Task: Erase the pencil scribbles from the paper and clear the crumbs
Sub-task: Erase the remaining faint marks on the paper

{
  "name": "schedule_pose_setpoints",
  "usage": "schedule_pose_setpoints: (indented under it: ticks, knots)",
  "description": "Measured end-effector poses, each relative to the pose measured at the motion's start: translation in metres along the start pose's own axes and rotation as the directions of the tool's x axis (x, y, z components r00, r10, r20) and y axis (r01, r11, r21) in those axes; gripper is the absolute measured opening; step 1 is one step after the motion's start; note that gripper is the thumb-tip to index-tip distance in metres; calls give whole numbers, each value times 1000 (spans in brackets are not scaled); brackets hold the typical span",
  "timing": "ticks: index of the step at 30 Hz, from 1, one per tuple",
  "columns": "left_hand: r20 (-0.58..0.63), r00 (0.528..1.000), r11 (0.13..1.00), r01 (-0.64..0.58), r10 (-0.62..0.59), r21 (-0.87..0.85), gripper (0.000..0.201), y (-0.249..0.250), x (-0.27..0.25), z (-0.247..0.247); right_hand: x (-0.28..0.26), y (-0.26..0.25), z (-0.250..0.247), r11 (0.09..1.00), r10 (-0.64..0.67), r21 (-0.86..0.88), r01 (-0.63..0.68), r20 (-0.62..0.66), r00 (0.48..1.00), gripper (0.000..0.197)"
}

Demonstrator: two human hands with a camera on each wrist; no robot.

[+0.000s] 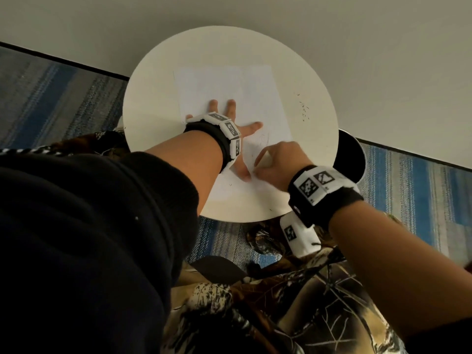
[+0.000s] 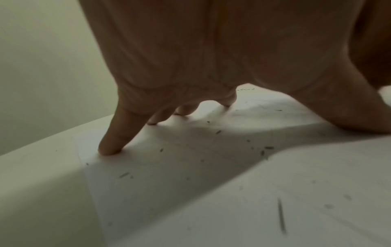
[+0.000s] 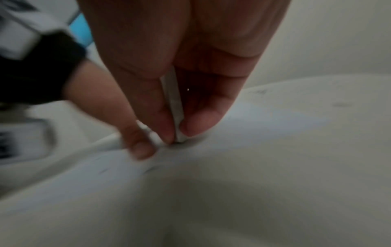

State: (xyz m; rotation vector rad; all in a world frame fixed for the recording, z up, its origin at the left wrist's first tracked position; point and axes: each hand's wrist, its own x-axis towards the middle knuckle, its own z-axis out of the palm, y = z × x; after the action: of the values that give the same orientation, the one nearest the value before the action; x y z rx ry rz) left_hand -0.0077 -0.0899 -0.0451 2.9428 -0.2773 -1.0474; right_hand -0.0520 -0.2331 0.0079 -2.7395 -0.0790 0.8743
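Underfoot, blue striped carpet (image 1: 63, 93) surrounds the round white table (image 1: 314, 139) holding paper (image 1: 229, 85).

White paper (image 1: 229, 98) lies flat, dark crumbs (image 2: 264, 150) scattered across it.

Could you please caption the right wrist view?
Right hand pinches a white eraser against the paper.

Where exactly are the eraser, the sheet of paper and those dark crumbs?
eraser (image 3: 176, 107): right wrist view, its white edge showing between thumb and finger.
paper (image 1: 224, 85): head view, bare far part of the sheet.
crumbs (image 1: 304, 109): head view, dark specks on the table right of the sheet.
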Motion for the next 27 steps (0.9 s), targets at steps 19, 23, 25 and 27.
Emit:
schedule_pose_setpoints:
  ticks: [19, 23, 25, 27]
  knots:
    - [12, 999, 999, 31, -30, -24, 144, 6, -8, -2, 7, 16, 1, 979, 61, 196, -50, -48, 997, 25]
    - [18, 999, 999, 32, -31, -24, 143, 6, -9, -3, 8, 26, -12, 969, 136, 219, -112, -94, 986, 21]
    - [26, 999, 999, 34, -33, -27, 143, 6, -9, -4, 9, 32, -25, 964, 185, 219, -150, -152, 971, 23]
    - [23, 999, 999, 32, -32, -29, 143, 7, -7, -4, 9, 28, -26, 988, 134, 94, -120, -150, 980, 25]
